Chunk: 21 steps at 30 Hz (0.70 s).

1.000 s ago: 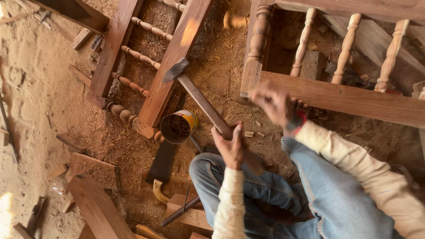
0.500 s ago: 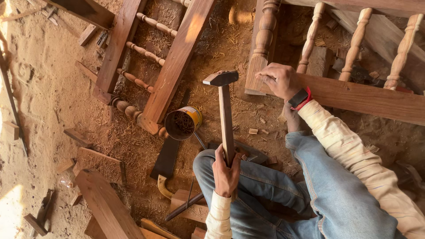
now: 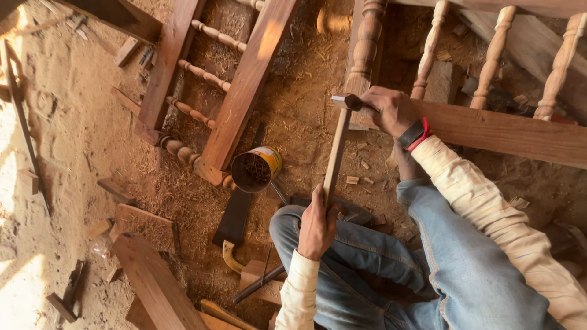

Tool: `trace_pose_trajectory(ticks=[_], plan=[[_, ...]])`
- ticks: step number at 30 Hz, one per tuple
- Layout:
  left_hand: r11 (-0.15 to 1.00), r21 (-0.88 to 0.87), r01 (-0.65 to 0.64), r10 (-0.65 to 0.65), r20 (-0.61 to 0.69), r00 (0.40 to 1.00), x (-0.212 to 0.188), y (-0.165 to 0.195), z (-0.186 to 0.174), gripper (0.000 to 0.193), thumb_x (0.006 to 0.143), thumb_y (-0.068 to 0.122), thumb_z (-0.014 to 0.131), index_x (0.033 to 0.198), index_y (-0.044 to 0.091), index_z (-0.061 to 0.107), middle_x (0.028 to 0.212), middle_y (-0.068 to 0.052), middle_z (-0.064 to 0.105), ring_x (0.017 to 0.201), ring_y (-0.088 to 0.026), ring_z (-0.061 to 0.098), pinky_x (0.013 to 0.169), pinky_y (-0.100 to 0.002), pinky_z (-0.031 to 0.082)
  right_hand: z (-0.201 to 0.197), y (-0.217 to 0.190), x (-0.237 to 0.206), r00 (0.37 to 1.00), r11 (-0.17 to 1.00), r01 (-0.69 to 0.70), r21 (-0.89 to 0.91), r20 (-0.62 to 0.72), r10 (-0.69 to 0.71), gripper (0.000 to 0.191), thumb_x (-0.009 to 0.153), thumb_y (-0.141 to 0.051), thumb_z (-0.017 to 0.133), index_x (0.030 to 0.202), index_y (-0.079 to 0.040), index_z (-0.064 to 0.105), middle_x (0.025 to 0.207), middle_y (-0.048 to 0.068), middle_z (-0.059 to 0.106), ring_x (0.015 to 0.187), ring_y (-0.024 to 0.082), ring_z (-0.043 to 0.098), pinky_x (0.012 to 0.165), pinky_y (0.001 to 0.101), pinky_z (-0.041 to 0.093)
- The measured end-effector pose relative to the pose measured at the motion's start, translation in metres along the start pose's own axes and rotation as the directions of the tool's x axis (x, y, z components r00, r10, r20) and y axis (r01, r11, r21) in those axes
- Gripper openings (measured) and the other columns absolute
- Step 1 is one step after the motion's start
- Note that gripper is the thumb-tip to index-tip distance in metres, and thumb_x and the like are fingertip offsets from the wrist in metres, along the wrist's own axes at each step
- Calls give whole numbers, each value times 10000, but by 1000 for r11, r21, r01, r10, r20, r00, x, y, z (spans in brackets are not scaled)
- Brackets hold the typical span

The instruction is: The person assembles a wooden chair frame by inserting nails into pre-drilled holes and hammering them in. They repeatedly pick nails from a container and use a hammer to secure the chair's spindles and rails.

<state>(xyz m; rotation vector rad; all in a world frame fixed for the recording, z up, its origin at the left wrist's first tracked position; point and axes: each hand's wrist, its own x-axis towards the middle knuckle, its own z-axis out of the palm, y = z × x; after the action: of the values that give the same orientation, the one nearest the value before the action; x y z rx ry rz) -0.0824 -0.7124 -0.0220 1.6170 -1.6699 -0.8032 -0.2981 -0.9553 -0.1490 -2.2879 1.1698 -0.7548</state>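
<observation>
My left hand (image 3: 318, 223) grips the lower end of a hammer's wooden handle (image 3: 335, 156). The metal hammer head (image 3: 346, 101) sits against the end of a wooden rail (image 3: 501, 128), beside a turned post (image 3: 365, 46). On that rail end rests my right hand (image 3: 388, 110), fingers curled right next to the hammer head; a black and red wristband is on its wrist. Whether something small is pinched in those fingers is hidden. My knees in blue jeans (image 3: 367, 256) are below.
An open tin of nails (image 3: 257, 169) lies on the sawdust-covered floor. A second frame with turned spindles (image 3: 208, 79) lies at upper left. Spindles (image 3: 495, 58) rise from the rail. A dark saw with a curved handle (image 3: 235, 223), planks (image 3: 153, 275) and wood offcuts lie around.
The hammer has swung from tilted up-left, through upright, until its head meets the rail end by my right hand. The right hand stayed on the rail.
</observation>
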Motion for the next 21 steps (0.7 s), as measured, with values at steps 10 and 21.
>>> trace_pose_trajectory(ticks=[10,21], plan=[[925,-198,-324,237,-365,900,4,28,-27,419,1064,-1,619,1388,13,355,975,-146,679,877,-220,687,774,-337,573,-31,4,-3,941,836,-149,529,-185,285,716,893,6,537,1580,-92,363,1264,138,691,1138,216,677,847,365,598],[996,-84,-28,10,-200,980,0,60,-50,213,979,8,667,1151,2,542,775,-124,616,619,-260,551,512,-389,489,-41,-3,-2,932,826,-112,552,-231,280,779,916,-7,493,1656,-125,281,1355,124,692,1074,154,684,730,259,563]])
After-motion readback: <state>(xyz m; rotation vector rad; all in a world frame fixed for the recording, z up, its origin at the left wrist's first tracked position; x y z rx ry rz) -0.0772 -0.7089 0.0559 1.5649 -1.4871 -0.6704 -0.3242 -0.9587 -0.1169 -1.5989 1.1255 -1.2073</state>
